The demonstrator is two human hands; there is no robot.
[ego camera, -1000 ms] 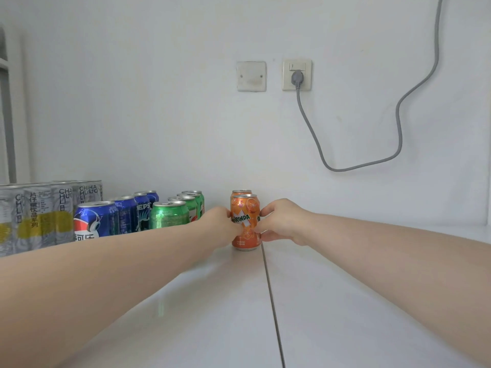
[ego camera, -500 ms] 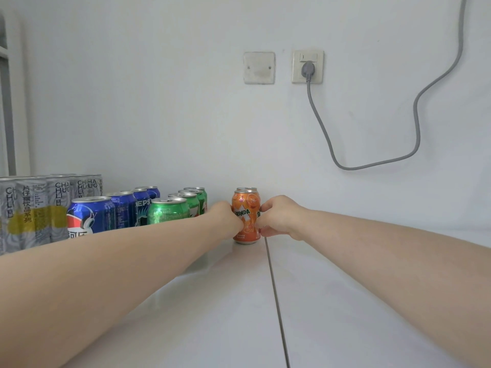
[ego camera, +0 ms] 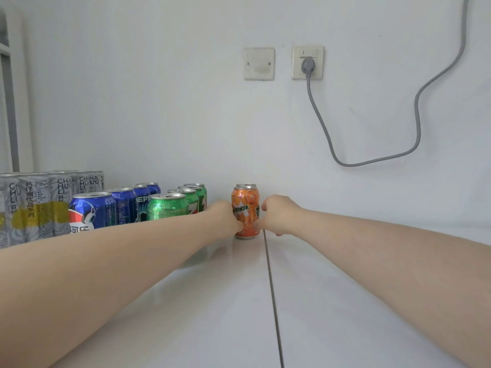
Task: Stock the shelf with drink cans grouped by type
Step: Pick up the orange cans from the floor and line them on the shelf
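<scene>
Looking from the head camera, 2 bare forearms reach forward over a white shelf toward a white wall. The left hand and the right hand meet at an orange Mirinda can, which stands upright on the shelf near the wall, just left of a dark seam that runs across the surface. The left hand presses against the can's left side with its fingertips curled onto the lower body. The right hand curls its fingers onto the can's right side, so the can is gripped between both hands. Right behind it the rim of a 2nd orange can shows.

To the left, apart from the orange can, stands a row of green cans. Beside that is a row of blue Pepsi cans, and farthest left a group of taller grey cans with yellow bands.

On the wall above are a blank cover plate and a socket with a grey cable plugged in, looping down and then up to the right.
</scene>
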